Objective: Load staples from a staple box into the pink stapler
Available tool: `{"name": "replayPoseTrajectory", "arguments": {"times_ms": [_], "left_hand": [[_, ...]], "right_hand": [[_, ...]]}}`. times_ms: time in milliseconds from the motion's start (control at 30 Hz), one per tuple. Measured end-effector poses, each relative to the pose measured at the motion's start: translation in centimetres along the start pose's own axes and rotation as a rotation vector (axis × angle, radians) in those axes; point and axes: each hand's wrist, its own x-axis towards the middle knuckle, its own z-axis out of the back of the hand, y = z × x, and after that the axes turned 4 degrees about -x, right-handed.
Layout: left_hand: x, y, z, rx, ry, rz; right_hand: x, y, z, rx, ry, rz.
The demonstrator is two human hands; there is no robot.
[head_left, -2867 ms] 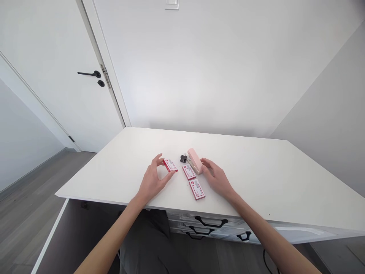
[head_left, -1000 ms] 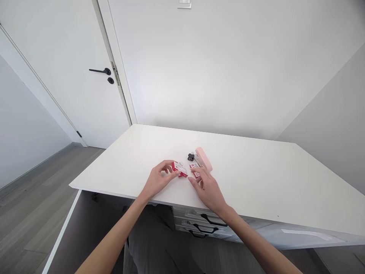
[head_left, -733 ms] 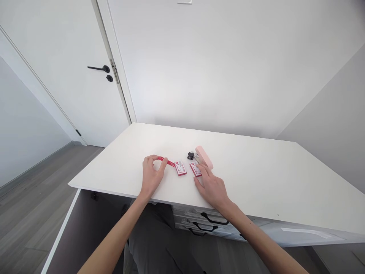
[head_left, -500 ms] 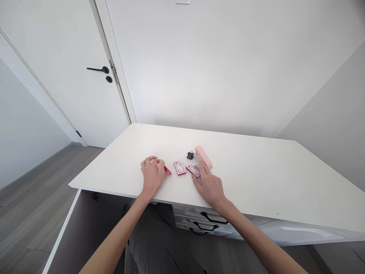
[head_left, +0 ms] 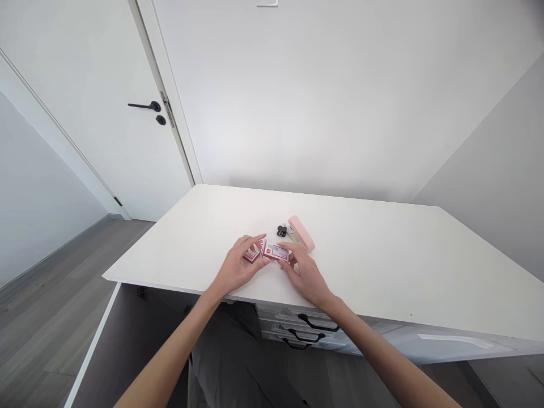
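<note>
My right hand (head_left: 306,273) pinches one end of a small red-and-white box (head_left: 277,253) between thumb and fingers, just above the white tabletop. My left hand (head_left: 238,265) curves around the left side, its thumb and index finger apart, the thumb tip close to the held box's near left end. Within that curve lies a second red-and-white box (head_left: 250,256), partly covered by fingers. Part of a third box (head_left: 262,245) shows behind the held one. Beyond my right hand lies a long, rounded pink object (head_left: 301,233), resembling a stapler. Small black clips (head_left: 281,230) are beside it.
The white tabletop (head_left: 365,255) stands against a pale wall. Below its front edge are drawers with black handles (head_left: 310,335) and, at the left, an open cabinet door (head_left: 96,340). A white door with a black lever handle (head_left: 144,106) is at the back left.
My right hand has brought its box left and turned it, now over the middle box. My left hand has moved right and opened around the boxes; its red box now lies face up.
</note>
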Motion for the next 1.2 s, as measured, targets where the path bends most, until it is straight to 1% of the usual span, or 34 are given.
{"name": "replayPoseTrajectory", "arguments": {"times_ms": [67,133,233,333,433,500,600,700,800,933,1000,1100,1200], "left_hand": [[0.03,-0.18,0.13,-0.034,0.041,-0.015],[0.04,-0.18,0.22,-0.060,0.027,0.000],[0.06,-0.06,0.27,-0.096,-0.013,0.068],[0.07,-0.01,0.29,-0.119,-0.010,0.115],[0.07,-0.05,0.37,-0.140,-0.063,0.156],[0.07,-0.09,0.43,-0.168,-0.089,0.176],[0.08,-0.16,0.45,-0.189,-0.076,0.175],[0.09,-0.32,0.42,-0.188,-0.065,0.170],[0.05,-0.46,0.39,-0.194,-0.033,0.171],[0.00,-0.31,0.40,-0.143,0.005,0.194],[0.00,-0.15,0.41,-0.123,0.021,0.200],[0.00,-0.05,0.41,-0.114,0.038,0.198],[-0.05,-0.13,0.36,-0.118,0.010,0.204]], "right_hand": [[0.14,0.09,-0.08,0.046,0.031,0.014],[0.20,0.11,-0.08,0.082,0.037,0.011],[0.20,0.06,0.01,0.120,0.004,-0.011],[0.15,0.00,0.06,0.163,-0.016,-0.019],[0.13,-0.08,0.07,0.231,-0.063,-0.081],[0.13,-0.14,0.07,0.307,-0.066,-0.144],[0.13,-0.15,0.08,0.411,-0.061,-0.181],[0.12,-0.01,0.14,0.444,-0.067,-0.184],[0.15,0.13,0.28,0.465,-0.035,-0.196],[0.34,0.11,0.42,0.556,-0.006,-0.234],[0.39,0.09,0.37,0.563,-0.014,-0.256],[0.32,0.17,0.23,0.512,-0.066,-0.272],[0.18,0.40,0.56,0.396,-0.136,-0.230]]}}
